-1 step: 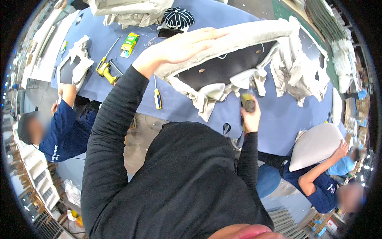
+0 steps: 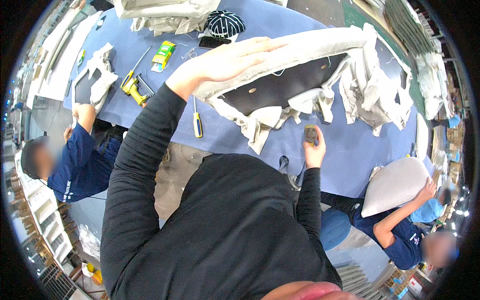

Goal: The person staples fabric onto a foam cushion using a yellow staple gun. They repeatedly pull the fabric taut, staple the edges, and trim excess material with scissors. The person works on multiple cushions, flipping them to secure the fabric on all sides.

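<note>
A cushioned panel [image 2: 270,87] with a dark board underside and pale fabric rim stands tilted on the blue table [image 2: 175,117]. My left hand [image 2: 232,57] lies along its padded upper edge, fingers stretched out and together, palm against the fabric. Loose fabric flaps [image 2: 265,122] hang from its near side. My right hand [image 2: 315,150] is closed around a yellow-and-dark staple gun [image 2: 311,134], seen end-on and a little blurred. The tool is just nearer to me than the flaps, apart from the panel. More loose pale fabric [image 2: 370,90] bunches at the panel's right end.
A blue-and-yellow screwdriver [image 2: 198,124], another yellow tool [image 2: 132,91], a green-yellow box [image 2: 163,56], a phone [image 2: 214,42] and a patterned cap [image 2: 225,23] lie on the table. One co-worker [image 2: 80,165] is at left; another, at right, holds a grey cushion [image 2: 397,187].
My right hand has drawn the staple gun slightly toward me, away from the fabric flaps, and tilted it. The left hand and the panel stay almost where they were.
</note>
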### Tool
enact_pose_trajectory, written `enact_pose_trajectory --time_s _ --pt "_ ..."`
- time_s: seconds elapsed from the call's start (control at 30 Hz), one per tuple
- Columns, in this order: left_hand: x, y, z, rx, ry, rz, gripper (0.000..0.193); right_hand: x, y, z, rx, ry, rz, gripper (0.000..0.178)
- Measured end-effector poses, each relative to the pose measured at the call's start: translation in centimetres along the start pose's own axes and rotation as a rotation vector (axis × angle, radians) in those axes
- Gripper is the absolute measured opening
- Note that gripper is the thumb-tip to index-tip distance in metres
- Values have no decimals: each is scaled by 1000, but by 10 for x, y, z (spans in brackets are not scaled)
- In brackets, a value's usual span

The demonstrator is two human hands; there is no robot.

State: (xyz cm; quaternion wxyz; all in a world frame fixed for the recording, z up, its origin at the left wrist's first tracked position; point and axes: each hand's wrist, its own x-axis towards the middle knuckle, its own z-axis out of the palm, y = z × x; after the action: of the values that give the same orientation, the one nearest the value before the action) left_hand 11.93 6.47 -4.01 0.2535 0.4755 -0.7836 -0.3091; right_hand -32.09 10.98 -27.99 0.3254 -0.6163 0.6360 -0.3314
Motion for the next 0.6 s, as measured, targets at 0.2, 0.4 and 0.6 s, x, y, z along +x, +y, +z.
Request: enact_pose_trajectory --time_s 0.2,0.4,0.6 --pt "-6 22 14 20 -11 4 60 14 134 7 -335 170 122 67" --pt "4 72 36 103 13 -36 65 56 -40 -24 334 -46 -46 37" --pt "14 85 24 319 -149 142 90 30 -225 -80 -22 473 -814 61"
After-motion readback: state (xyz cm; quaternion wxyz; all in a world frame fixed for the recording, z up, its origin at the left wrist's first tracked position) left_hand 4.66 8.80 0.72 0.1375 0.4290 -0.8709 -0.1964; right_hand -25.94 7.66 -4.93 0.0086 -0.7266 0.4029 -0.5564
